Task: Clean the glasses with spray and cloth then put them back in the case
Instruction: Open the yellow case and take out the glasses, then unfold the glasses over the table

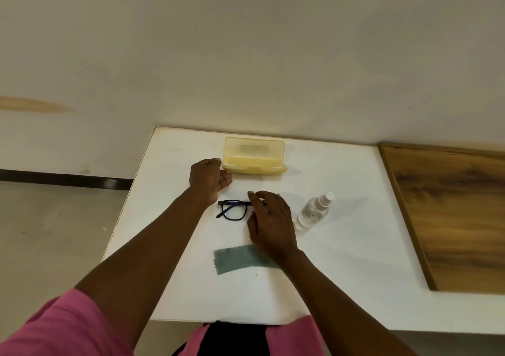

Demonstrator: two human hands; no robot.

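Early days: glasses (235, 209) out beside the open case (254, 156), right hand (270, 219) settling over them, grip unclear; spray bottle (311, 213) and cloth (240, 258) untouched.

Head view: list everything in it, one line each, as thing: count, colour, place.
table: one, white, against the wall
glasses case: one, pale yellow, open, far side of the table
glasses: one pair, black frame, centre of the table, partly under the right hand
spray bottle: one, clear with pale cap, lying right of the glasses
cloth: one, grey-green, near side, flat on the table
wooden panel: one, brown, right of the table
left hand: one, beside the case's left end
right hand: one, on the glasses
sleeves: pink, bottom edge
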